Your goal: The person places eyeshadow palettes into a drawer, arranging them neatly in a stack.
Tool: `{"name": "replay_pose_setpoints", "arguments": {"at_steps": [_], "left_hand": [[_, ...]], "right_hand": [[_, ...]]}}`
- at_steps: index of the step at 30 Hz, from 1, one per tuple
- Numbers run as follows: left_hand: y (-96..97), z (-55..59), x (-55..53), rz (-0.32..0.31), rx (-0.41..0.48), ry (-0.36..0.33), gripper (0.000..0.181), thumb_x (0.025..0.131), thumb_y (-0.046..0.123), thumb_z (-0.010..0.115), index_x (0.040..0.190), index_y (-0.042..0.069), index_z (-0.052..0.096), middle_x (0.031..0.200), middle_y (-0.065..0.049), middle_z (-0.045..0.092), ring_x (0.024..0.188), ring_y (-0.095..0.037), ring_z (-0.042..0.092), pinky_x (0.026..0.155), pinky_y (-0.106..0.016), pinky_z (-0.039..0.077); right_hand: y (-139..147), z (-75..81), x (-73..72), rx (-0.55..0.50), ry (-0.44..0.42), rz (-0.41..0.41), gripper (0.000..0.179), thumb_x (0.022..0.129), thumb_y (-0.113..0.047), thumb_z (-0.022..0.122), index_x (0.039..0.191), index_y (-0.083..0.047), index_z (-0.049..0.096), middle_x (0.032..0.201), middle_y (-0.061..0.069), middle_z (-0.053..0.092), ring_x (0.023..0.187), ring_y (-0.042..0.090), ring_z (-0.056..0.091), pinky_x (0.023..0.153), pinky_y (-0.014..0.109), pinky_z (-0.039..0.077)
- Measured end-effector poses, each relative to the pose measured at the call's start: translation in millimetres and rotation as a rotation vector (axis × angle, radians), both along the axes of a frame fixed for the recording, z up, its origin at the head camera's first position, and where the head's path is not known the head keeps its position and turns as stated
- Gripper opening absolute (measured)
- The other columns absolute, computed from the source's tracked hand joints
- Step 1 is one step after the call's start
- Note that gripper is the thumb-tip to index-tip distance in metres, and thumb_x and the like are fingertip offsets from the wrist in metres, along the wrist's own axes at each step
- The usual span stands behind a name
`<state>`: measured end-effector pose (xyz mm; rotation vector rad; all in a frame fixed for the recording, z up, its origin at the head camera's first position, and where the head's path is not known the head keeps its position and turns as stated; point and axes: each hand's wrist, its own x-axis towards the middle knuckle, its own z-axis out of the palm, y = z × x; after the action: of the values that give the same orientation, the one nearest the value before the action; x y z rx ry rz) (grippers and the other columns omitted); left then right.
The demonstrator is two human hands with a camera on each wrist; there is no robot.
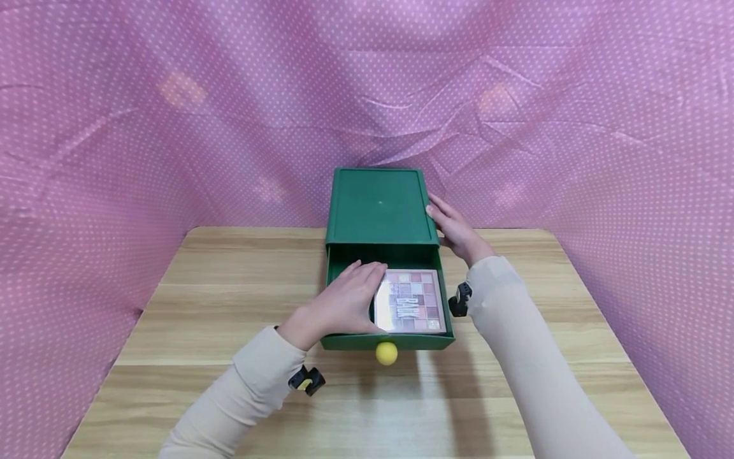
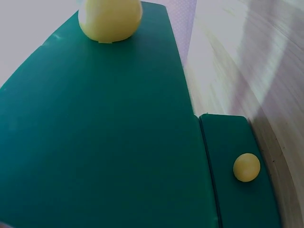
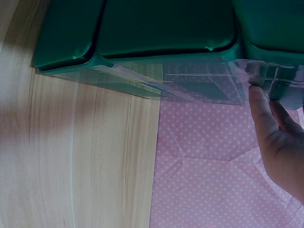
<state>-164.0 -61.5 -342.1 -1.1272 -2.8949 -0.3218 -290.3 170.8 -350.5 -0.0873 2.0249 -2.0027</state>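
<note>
A green drawer cabinet (image 1: 378, 207) stands with its top drawer (image 1: 344, 343) pulled out; a round yellow knob (image 1: 387, 353) sits on the drawer's front. Inside, towards the right, lies a pink eyeshadow palette (image 1: 414, 303) with a grid of shades under a shiny cover. My left hand (image 1: 346, 303) reaches into the drawer and grips the palette at its left end, fingers by the far edge, thumb by the near one. Extended fingers of my right hand (image 1: 455, 229) rest against the cabinet's right side. In the right wrist view that side is clear plastic (image 3: 199, 83).
Below the top drawer are further closed green drawers; a lower one bears a yellow knob (image 2: 246, 167). The cabinet stands on a wooden table (image 1: 241, 287). Pink dotted cloth (image 1: 275, 127) hangs behind and on both sides.
</note>
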Motion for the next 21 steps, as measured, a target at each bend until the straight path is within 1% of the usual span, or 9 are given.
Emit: {"name": "replay_pose_setpoints", "arguments": {"at_steps": [3, 7, 9, 13, 16, 18, 21], "left_hand": [[-0.8, 1.0, -1.2, 0.006, 0.017, -0.013, 0.104, 0.057, 0.062, 0.065, 0.131, -0.001, 0.027, 0.130, -0.010, 0.036, 0.120, -0.019, 0.030, 0.102, -0.034, 0.012], [-3.9, 4.9, -2.2, 0.047, 0.075, -0.064, 0.103, 0.057, 0.060, 0.067, 0.132, 0.002, 0.028, 0.131, -0.008, 0.035, 0.120, -0.019, 0.029, 0.102, -0.032, 0.011], [-6.6, 7.8, -2.6, 0.076, 0.130, -0.101, 0.102, 0.057, 0.059, 0.068, 0.132, 0.003, 0.028, 0.132, -0.008, 0.034, 0.121, -0.020, 0.028, 0.102, -0.032, 0.012], [-15.0, 14.1, -2.2, 0.108, 0.280, -0.174, 0.096, 0.059, 0.055, 0.069, 0.132, 0.006, 0.030, 0.134, -0.006, 0.033, 0.121, -0.021, 0.027, 0.098, -0.037, 0.023], [-21.8, 19.2, -0.8, 0.097, 0.396, -0.227, 0.091, 0.061, 0.051, 0.070, 0.131, 0.009, 0.033, 0.132, -0.002, 0.034, 0.119, -0.018, 0.030, 0.094, -0.040, 0.031], [-25.3, 22.7, 1.1, 0.069, 0.467, -0.247, 0.087, 0.061, 0.047, 0.072, 0.130, 0.010, 0.034, 0.130, 0.000, 0.037, 0.118, -0.016, 0.031, 0.093, -0.041, 0.032], [-28.3, 27.8, 5.7, 0.010, 0.565, -0.259, 0.084, 0.062, 0.041, 0.074, 0.130, 0.012, 0.036, 0.128, 0.005, 0.039, 0.117, -0.011, 0.031, 0.094, -0.041, 0.030]], "right_hand": [[-1, 0.3, -0.6, 0.002, -0.004, -0.002, 0.046, 0.091, -0.034, 0.040, 0.135, -0.034, 0.026, 0.134, 0.002, 0.030, 0.118, 0.023, 0.033, 0.090, 0.048, 0.033], [-1, 0.2, -1.2, 0.002, -0.006, -0.006, 0.046, 0.091, -0.034, 0.039, 0.135, -0.034, 0.026, 0.134, 0.002, 0.030, 0.117, 0.023, 0.033, 0.089, 0.048, 0.033], [-2, 0.0, -1.7, 0.003, -0.005, -0.006, 0.046, 0.091, -0.034, 0.040, 0.135, -0.034, 0.026, 0.134, 0.002, 0.030, 0.117, 0.023, 0.033, 0.089, 0.048, 0.034], [-2, 0.0, -2.9, -0.006, -0.007, -0.006, 0.046, 0.091, -0.034, 0.040, 0.135, -0.033, 0.026, 0.135, 0.002, 0.029, 0.118, 0.023, 0.033, 0.089, 0.048, 0.034], [-2, 0.3, -3.7, -0.017, -0.012, -0.005, 0.046, 0.091, -0.034, 0.040, 0.135, -0.033, 0.026, 0.135, 0.001, 0.029, 0.118, 0.023, 0.032, 0.089, 0.048, 0.033], [-2, 0.5, -4.1, -0.019, -0.013, -0.004, 0.046, 0.091, -0.034, 0.039, 0.135, -0.032, 0.026, 0.135, 0.002, 0.029, 0.118, 0.023, 0.032, 0.089, 0.048, 0.033], [-3, 0.4, -4.8, -0.019, -0.016, -0.008, 0.047, 0.091, -0.033, 0.039, 0.136, -0.032, 0.025, 0.136, 0.002, 0.028, 0.118, 0.023, 0.031, 0.089, 0.048, 0.033]]}}
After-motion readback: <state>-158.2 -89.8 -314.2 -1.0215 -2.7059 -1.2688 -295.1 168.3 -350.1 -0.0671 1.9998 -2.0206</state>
